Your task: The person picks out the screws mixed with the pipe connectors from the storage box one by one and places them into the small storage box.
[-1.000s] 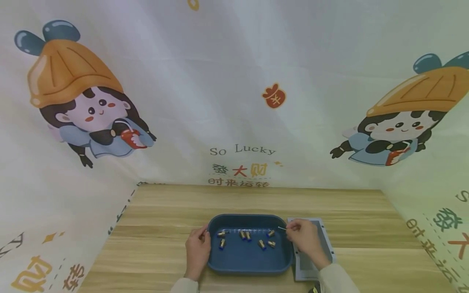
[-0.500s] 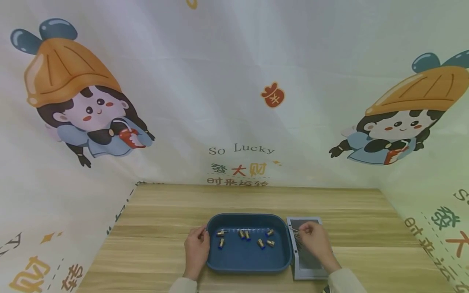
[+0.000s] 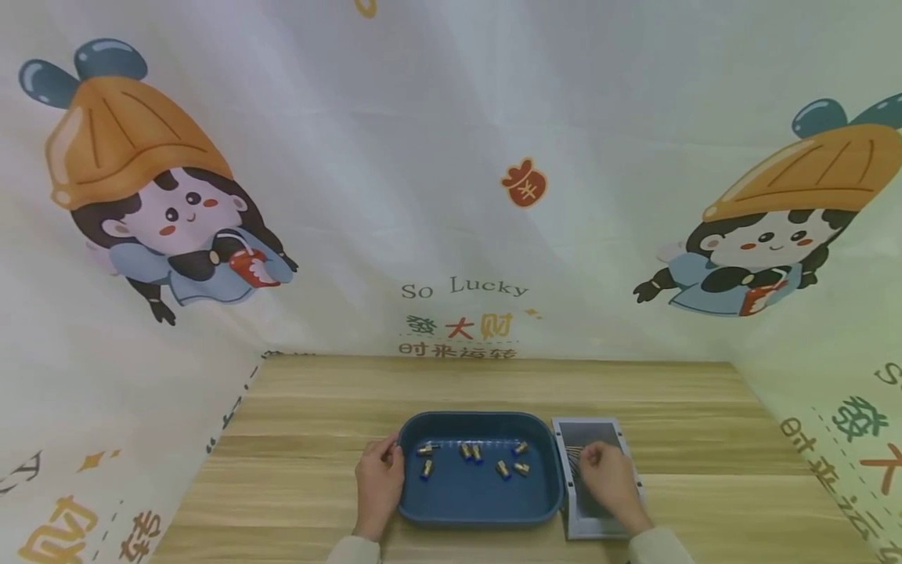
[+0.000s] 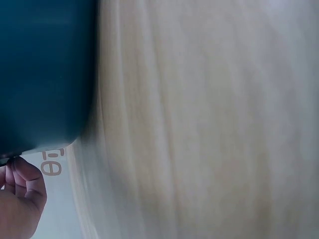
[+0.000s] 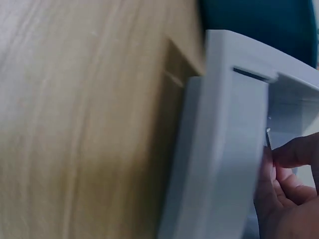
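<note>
My left hand [image 3: 378, 479] pinches the left rim of a blue plastic basin [image 3: 482, 513]; the left wrist view shows its fingers at the rim of the basin [image 4: 47, 74]. Several brass fittings [image 3: 466, 452] with blue ends lie inside the basin. My right hand [image 3: 607, 475] is over a shallow grey tray [image 3: 630, 446]. In the right wrist view its thumb and finger pinch a thin metal pin [image 5: 269, 138], low within the tray [image 5: 232, 149]. More thin metal pins [image 3: 574, 454] lie in the tray beside the fingers. The palm side of the right hand is hidden in the head view.
The grey tray stands right against the basin's right side. Both rest on a wood-grain table [image 3: 317, 399]. A printed cloth [image 3: 451, 196] hangs behind the table and at both sides.
My right hand has moved right and down, from the basin's right rim to over the grey tray. The left hand stays on the left rim.
</note>
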The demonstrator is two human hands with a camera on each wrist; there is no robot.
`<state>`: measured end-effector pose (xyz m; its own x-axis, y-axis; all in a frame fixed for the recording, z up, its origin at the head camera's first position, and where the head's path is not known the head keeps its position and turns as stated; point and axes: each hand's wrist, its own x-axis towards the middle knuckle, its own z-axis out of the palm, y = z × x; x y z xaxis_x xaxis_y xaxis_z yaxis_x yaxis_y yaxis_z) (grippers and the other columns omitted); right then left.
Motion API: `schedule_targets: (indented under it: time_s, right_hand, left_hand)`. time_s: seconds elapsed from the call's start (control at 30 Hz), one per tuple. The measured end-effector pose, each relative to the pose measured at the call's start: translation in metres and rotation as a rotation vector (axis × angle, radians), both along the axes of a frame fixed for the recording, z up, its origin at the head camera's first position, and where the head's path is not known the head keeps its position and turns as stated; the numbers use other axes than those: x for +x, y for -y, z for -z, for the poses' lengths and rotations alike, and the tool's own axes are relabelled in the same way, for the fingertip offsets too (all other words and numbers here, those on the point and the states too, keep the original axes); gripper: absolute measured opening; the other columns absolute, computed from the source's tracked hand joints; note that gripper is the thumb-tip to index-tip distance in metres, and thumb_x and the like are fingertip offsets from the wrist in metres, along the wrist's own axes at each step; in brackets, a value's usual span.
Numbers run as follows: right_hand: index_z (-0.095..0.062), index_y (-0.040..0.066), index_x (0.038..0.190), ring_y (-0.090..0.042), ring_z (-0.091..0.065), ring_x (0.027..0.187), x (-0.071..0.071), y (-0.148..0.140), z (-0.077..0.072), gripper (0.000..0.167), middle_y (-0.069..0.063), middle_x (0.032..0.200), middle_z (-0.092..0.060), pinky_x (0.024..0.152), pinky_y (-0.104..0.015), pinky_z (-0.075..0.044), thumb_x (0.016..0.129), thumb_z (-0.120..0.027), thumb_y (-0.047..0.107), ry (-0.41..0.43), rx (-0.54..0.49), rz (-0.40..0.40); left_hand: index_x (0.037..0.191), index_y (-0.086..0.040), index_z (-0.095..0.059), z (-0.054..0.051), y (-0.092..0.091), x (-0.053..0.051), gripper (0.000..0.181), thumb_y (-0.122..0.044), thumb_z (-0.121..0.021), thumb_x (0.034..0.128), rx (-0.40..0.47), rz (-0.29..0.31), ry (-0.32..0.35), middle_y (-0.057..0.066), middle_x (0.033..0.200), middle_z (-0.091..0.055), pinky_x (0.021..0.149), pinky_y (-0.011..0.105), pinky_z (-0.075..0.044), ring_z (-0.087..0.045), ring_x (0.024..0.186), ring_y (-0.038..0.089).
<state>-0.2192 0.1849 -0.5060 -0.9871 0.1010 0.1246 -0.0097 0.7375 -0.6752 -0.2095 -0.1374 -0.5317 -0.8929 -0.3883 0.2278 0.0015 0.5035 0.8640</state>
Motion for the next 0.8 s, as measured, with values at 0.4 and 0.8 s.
schedule_targets:
  time_s: [0.4, 0.8]
  right_hand:
    - [-0.064, -0.003, 0.074, -0.016, -0.056, 0.058, 0.001, 0.000, 0.021, 0.008, -0.007, 0.064, -0.062, 0.053, -0.029, -0.047, 0.079, -0.059, 0.002, -0.013, 0.069, 0.033]
    - [-0.064, -0.005, 0.075, -0.020, -0.058, 0.059, -0.002, 0.003, 0.025, 0.008, -0.010, 0.064, -0.063, 0.055, -0.034, -0.049, 0.078, -0.059, 0.001, 0.010, 0.115, 0.029]
  left_hand:
    - [0.110, 0.006, -0.066, 0.001, -0.002, 0.001, 0.025, 0.000, -0.058, 0.0876, 0.028, 0.003, 0.031, 0.012, 0.090, -0.061, 0.064, 0.020, -0.045, -0.055, 0.082, 0.018]
    - [0.109, 0.007, -0.066, 0.001, 0.001, 0.001, 0.024, 0.001, -0.058, 0.0871, 0.021, -0.004, 0.019, 0.012, 0.088, -0.061, 0.066, 0.020, -0.046, -0.054, 0.082, 0.018]
